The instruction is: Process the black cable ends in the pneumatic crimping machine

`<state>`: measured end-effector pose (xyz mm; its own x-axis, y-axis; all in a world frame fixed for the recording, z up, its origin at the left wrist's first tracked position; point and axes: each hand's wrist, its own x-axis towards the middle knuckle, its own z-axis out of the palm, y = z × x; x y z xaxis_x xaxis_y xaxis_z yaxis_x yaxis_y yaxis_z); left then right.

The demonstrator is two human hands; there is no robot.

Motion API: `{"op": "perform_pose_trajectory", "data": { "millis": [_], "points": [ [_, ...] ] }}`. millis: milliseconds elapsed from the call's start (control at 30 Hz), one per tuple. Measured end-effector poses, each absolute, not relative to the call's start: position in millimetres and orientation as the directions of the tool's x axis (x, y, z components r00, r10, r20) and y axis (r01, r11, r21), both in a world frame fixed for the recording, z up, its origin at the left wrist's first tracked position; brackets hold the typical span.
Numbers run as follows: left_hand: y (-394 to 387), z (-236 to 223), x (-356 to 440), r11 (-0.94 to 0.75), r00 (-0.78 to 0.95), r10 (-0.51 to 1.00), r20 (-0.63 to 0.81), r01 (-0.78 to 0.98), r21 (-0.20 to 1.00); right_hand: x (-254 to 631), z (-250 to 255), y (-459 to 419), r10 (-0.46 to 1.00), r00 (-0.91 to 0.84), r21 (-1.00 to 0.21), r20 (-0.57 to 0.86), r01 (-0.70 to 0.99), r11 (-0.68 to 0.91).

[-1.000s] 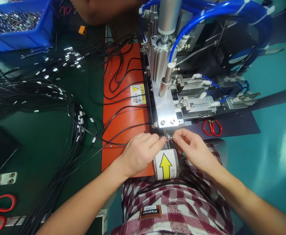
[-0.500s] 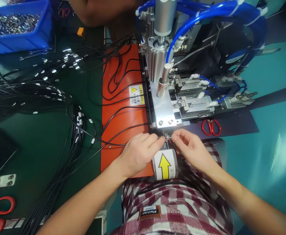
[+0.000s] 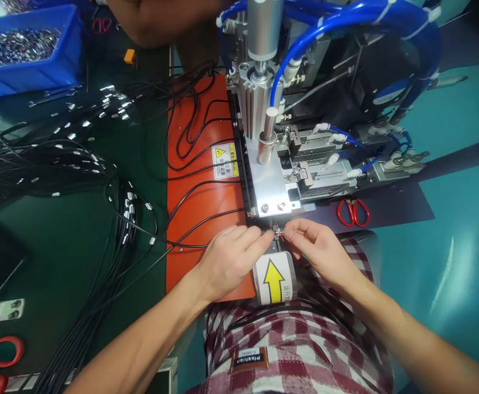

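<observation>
My left hand (image 3: 230,261) is closed on a black cable (image 3: 190,245) close to its end, at the front of the machine's slot. Beyond the fingertips, thin coloured wires (image 3: 279,234), a red one among them, fan out from the cable end. My right hand (image 3: 315,245) pinches at the tips of these wires with thumb and forefinger; the fingers hide the exact contact. Just above both hands is the metal plate (image 3: 268,189) of the pneumatic machine. Below them lies a label with a yellow arrow (image 3: 273,282).
Several black cables cross the orange cover (image 3: 206,213) into the machine. Red-handled scissors (image 3: 353,212) lie to the right. Bundled cables with metal ends (image 3: 128,219) and a blue bin (image 3: 30,76) of small metal parts are at left. Another person's arm (image 3: 153,22) shows at the top.
The view has shifted slightly, so the machine and table appear a little further left. Both hands keep their places at the cable end, with only tiny finger movement.
</observation>
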<state>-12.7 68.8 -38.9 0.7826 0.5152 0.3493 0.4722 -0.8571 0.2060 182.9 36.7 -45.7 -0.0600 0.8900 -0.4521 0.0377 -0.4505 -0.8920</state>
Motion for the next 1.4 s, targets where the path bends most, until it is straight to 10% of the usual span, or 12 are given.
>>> {"op": "perform_pose_trajectory", "data": {
  "millis": [600, 900, 1167, 1400],
  "points": [
    [68, -38, -13, -0.856, 0.771, 0.515, 0.375, 0.446, 0.260, 186, -35, 33, 0.909, -0.090, -0.912, -0.406, 0.107, -0.397],
    [34, 23, 0, -0.064, 0.538, 0.821, -0.191, 0.419, 0.906, 183, 15, 12, 0.903, -0.200, -0.916, -0.380, 0.219, -0.337],
    [21, 15, 1, -0.484, 0.563, 0.787, 0.252, 0.310, 0.818, 182, 13, -1, 0.799, -0.335, -0.831, -0.500, -0.073, -0.551],
    [13, 22, 3, -0.223, 0.459, 0.884, 0.086, 0.253, 0.941, 183, 18, -8, 0.819, -0.317, -0.867, -0.478, 0.017, -0.499]
  ]
}}
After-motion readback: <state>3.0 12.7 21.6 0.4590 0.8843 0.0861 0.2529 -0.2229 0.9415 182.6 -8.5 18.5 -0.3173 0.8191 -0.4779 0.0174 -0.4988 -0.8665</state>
